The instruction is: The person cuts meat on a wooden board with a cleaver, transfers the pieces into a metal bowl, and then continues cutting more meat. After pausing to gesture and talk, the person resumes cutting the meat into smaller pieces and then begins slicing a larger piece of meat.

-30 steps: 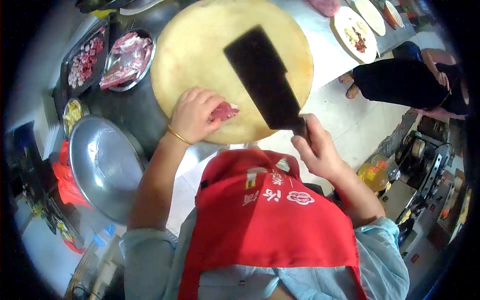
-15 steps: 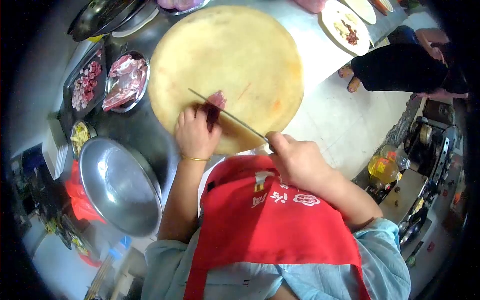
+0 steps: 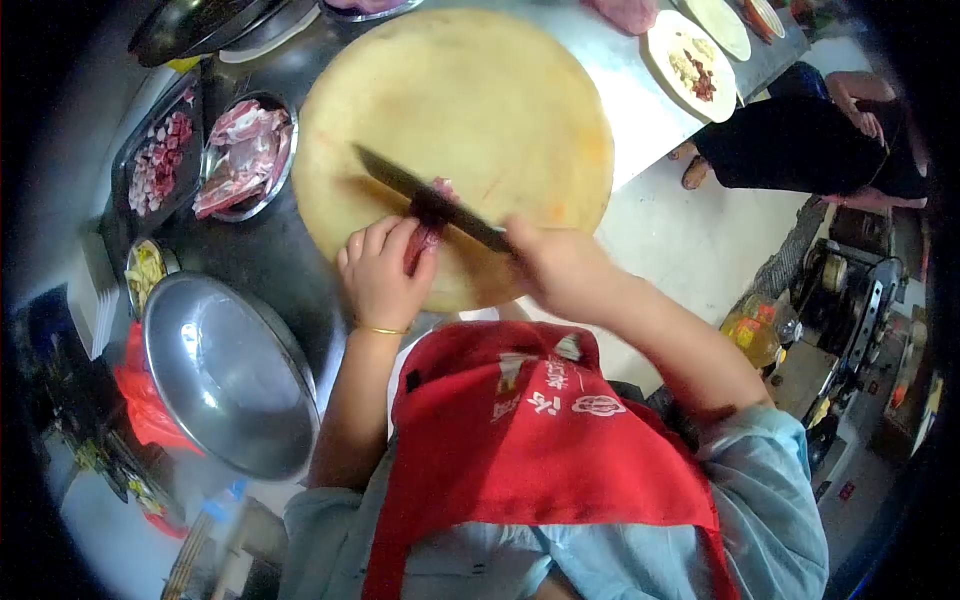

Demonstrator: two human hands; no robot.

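On the round cutting board (image 3: 470,100), my left hand (image 3: 385,270) holds a dark red piece of meat (image 3: 423,245) near the front edge, its fingers pressed around it. My right hand (image 3: 565,268), slightly blurred, grips the handle of a cleaver (image 3: 430,200). The blade lies diagonally across the far part of the meat, its side turned partly up, just beyond my left fingertips. A bit of pink meat shows past the blade.
To the left are a tray of diced meat (image 3: 160,165), a dish with larger meat (image 3: 245,160), a small bowl (image 3: 146,270) and a steel basin (image 3: 230,375). A plate with chopped ingredients (image 3: 692,65) lies back right. A person (image 3: 800,140) stands beyond the table's right edge.
My right hand and the cleaver have moved left and up, and the blade has tilted to show its broad side. My left hand still holds the meat.
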